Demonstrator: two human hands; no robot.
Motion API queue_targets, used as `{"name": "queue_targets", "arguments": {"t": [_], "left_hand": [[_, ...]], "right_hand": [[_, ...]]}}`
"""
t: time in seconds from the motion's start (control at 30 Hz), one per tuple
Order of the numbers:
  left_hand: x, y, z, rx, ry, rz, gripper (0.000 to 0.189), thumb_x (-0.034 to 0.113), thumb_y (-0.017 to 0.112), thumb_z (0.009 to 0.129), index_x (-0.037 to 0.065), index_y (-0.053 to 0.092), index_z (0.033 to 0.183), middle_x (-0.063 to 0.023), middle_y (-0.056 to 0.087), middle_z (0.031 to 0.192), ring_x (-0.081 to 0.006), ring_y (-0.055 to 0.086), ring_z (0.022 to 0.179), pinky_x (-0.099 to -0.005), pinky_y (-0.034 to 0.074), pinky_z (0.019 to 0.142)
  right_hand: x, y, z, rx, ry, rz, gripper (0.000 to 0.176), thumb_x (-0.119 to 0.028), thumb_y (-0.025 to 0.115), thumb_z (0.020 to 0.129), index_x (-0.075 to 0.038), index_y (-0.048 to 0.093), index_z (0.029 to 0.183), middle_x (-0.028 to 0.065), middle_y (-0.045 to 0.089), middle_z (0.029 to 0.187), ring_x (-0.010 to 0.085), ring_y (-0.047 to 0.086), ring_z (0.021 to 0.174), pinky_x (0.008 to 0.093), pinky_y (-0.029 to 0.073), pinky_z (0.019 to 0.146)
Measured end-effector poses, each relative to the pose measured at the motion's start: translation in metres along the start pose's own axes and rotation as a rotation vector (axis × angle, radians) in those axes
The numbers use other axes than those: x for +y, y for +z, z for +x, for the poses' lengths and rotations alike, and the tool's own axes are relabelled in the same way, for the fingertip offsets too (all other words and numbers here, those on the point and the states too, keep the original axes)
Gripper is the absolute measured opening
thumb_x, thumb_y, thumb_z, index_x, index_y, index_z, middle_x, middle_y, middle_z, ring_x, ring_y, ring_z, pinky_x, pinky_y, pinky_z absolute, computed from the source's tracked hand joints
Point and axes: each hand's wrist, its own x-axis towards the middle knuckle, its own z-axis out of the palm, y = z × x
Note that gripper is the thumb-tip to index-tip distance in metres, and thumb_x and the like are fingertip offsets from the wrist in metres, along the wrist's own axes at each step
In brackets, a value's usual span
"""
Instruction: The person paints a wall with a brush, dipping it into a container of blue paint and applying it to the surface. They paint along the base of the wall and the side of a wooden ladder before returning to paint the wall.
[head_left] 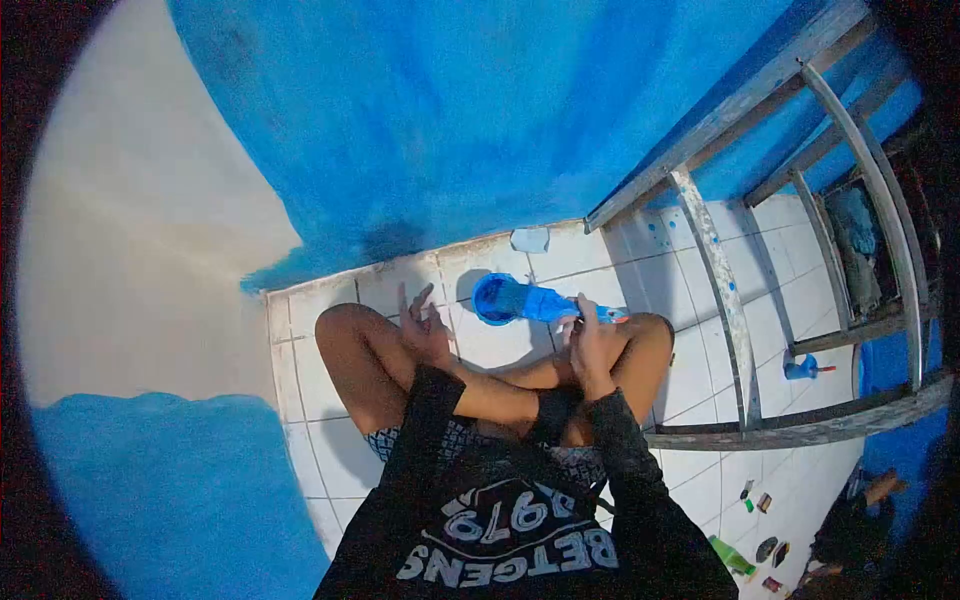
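Note:
A wide paintbrush point(541, 303) coated in blue paint is gripped in my right hand point(588, 335), in front of my bent knee. Its handle end, orange at the tip, sticks out past my fingers to the right. The bristle end overlaps the mouth of a small paint pot point(478, 306), which is blue inside and stands on the floor between my legs and the wall. To the left of the pot, my left hand point(426, 328) is raised over my other knee, holding nothing, with its fingers apart.
A blue-painted wall point(430, 120) rises ahead, meeting white floor tiles point(500, 345). A pale scrap point(530, 240) lies at its foot. On the right leans a paint-spotted wooden ladder point(712, 260); a second blue brush point(800, 368) lies beyond it. Small items, including a green one point(732, 555), litter the lower right.

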Motion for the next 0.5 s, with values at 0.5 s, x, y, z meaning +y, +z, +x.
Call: {"name": "queue_targets", "arguments": {"t": [0.5], "left_hand": [[0.018, 0.001, -0.002, 0.028, -0.066, -0.563, 0.052, -0.002, 0.045, 0.087, 0.005, 0.038, 0.138, -0.0179, 0.053, 0.129, -0.0264, 0.056, 0.111, -0.0332, 0.052, 0.088]], "right_hand": [[0.017, 0.007, 0.007, 0.104, -0.077, -0.069, 0.021, -0.018, 0.063, 0.092, 0.002, 0.062, 0.087, 0.0106, 0.062, 0.063, 0.0159, 0.054, 0.042, 0.0274, 0.043, 0.039]]}}
